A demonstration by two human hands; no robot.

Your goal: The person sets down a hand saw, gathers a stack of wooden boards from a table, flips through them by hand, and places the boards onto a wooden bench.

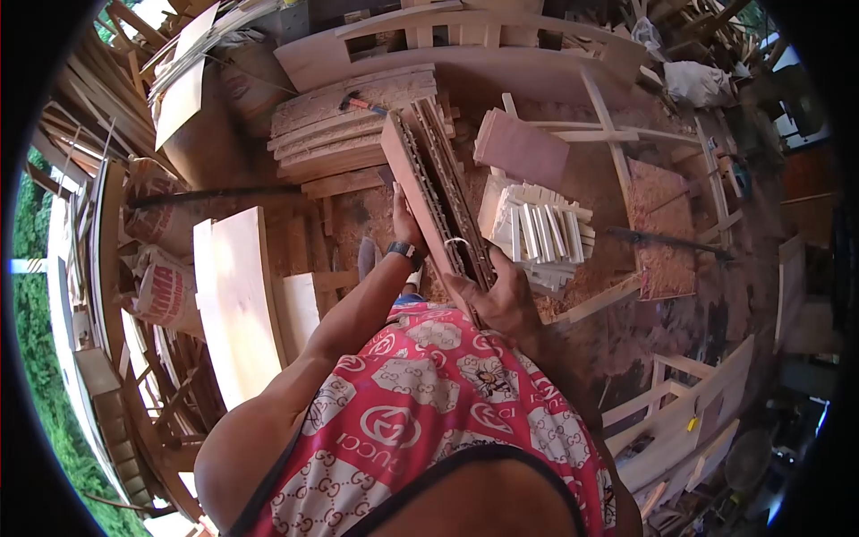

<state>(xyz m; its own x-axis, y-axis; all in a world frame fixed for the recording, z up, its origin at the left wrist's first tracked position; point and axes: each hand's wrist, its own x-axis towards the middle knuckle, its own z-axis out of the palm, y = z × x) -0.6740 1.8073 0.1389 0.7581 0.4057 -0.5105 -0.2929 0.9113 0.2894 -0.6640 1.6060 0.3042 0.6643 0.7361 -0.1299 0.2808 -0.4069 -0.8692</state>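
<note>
A bundle of long, narrow wooden boards is held up at a slant in front of my body, with dark gaps and rough edges between the boards. My left hand, with a dark watch on its wrist, lies along the left face, its fingers partly hidden behind the bundle. My right hand is wrapped round the near end, the thumb across the boards. A pale loop shows on the edges just above the right thumb; I cannot tell what it is.
Beyond the bundle, a hammer lies on stacked planks. Right of it are reddish panels and a pile of pale wood strips. A wide board stands at left near printed sacks. Wooden frames lean at lower right.
</note>
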